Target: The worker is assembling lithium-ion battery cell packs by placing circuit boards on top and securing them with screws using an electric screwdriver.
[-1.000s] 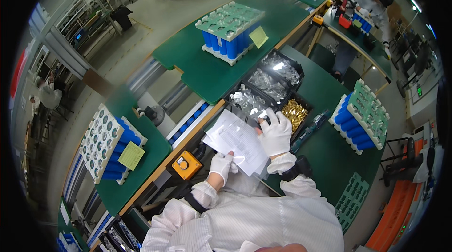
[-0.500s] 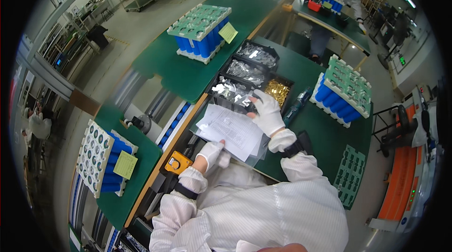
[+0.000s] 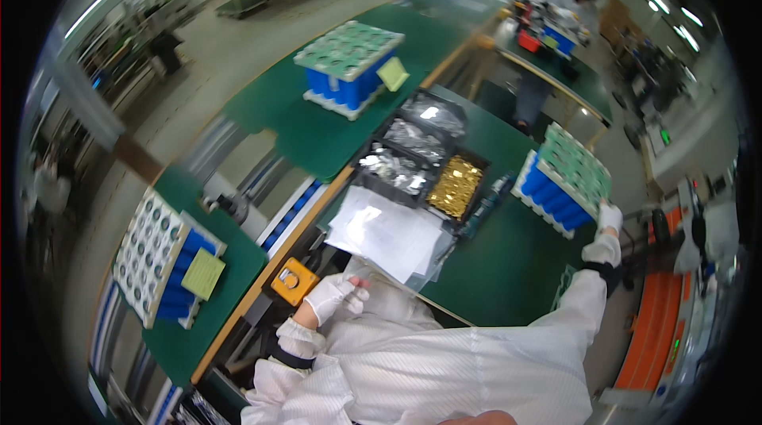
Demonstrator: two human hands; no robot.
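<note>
One blue pack, likely heavy, stiff and best held by both end plates, meets the right hand, grip unclear, while the left hand curls loosely, apparently empty.

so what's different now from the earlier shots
The white-gloved right hand has swung right, from the black plastic parts bins to the right corner of the blue-celled, green-topped block. The white-gloved left hand has come off the white paper sheets, back toward the body. Block and bins stayed put.
</note>
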